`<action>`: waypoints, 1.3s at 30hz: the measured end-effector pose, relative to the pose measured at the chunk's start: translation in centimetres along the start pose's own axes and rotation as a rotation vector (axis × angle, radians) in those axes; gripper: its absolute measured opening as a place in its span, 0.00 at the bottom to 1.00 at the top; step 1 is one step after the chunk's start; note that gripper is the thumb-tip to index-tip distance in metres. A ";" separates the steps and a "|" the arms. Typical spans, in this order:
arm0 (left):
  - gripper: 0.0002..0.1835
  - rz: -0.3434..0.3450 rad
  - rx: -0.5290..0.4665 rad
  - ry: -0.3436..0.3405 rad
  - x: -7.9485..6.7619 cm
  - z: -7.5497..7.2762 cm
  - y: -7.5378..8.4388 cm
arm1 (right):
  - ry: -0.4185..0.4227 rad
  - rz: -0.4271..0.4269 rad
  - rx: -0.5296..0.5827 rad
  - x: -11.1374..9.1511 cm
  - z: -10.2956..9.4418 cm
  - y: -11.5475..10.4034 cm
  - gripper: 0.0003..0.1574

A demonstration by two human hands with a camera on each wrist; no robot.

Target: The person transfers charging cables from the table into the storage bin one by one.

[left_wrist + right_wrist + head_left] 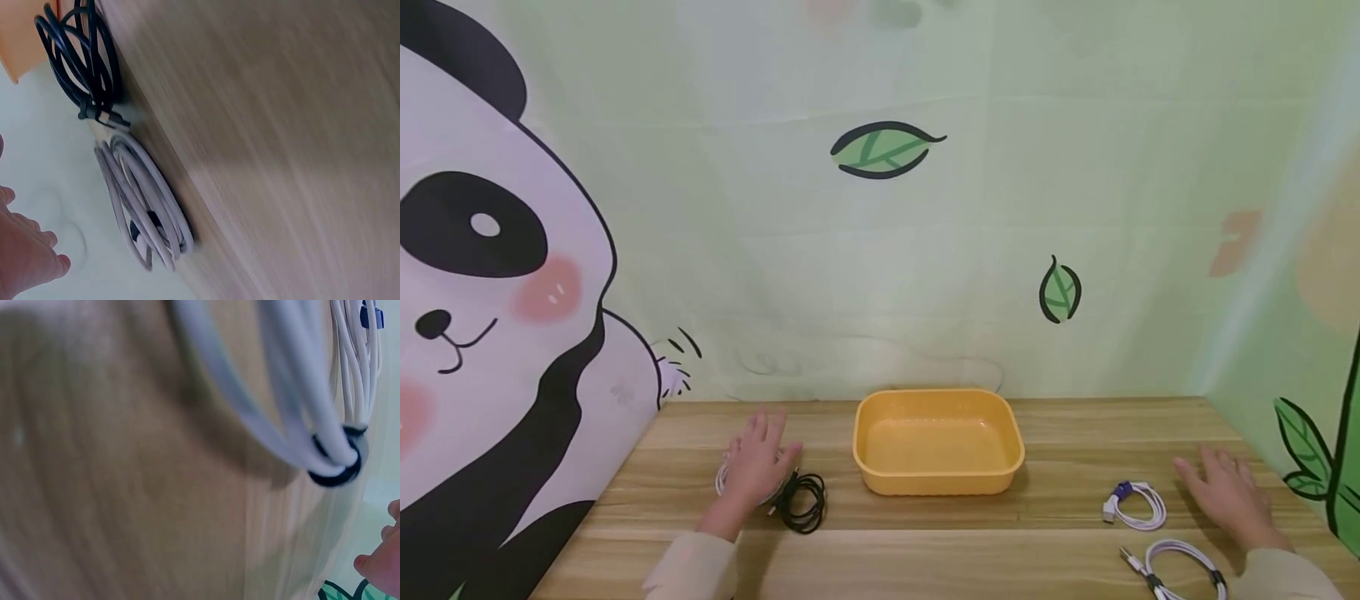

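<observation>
hovering over the grey cable at the left of the table, the left hand has its fingers spread and grips nothing; the left wrist view shows a gap between fingertips and coil. just right of the grey cable, and nearer, lies the black cable, also coiled. at the right, the right hand is likewise extended, thumb apart from the fingers, with nothing in its hold; whether it touches the table cannot be told. to its left lies the small white cable, bound with a purple tie; nearer lies the large white cable, bound with black ties. between the hands, toward the far edge, sits the yellow bin. behind hangs a green backdrop with a panda at the left.
</observation>
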State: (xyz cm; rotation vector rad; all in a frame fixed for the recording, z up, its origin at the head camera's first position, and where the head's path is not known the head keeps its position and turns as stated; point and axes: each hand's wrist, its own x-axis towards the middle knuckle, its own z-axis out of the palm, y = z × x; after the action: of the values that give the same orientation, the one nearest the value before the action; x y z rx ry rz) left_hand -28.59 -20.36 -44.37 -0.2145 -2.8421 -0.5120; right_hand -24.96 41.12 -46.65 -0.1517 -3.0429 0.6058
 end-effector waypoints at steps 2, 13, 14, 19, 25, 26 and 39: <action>0.32 0.010 -0.009 0.007 0.0 0.2 0.3 | 0.000 0.000 -0.004 0.0 0.1 -0.1 0.50; 0.32 0.025 -0.085 -0.010 0.0 1.3 1.3 | 0.007 -0.008 -0.031 0.1 0.5 -0.3 0.50; 0.32 0.023 -0.090 -0.017 0.1 1.4 1.4 | 0.009 -0.010 -0.036 0.1 0.5 -0.4 0.50; 0.30 0.020 -0.097 -0.040 0.1 1.6 2.0 | 0.023 -0.023 -0.043 0.0 0.5 -0.6 0.48; 0.30 0.028 -0.114 -0.032 0.0 1.8 2.7 | 0.043 -0.032 -0.044 -0.1 0.7 -0.9 0.47; 0.30 0.031 -0.115 -0.030 0.0 1.9 2.8 | 0.045 -0.034 -0.042 -0.1 0.7 -0.9 0.47; 0.28 0.063 -0.125 -0.022 0.6 2.8 4.4 | 0.066 -0.066 -0.040 0.0 1.2 -0.8 0.47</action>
State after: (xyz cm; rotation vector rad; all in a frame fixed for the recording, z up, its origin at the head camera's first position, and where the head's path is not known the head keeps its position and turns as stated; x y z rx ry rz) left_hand -28.91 -15.22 -45.31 -0.3329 -2.8169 -0.6788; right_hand -25.10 39.92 -47.47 -0.0704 -2.9846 0.5247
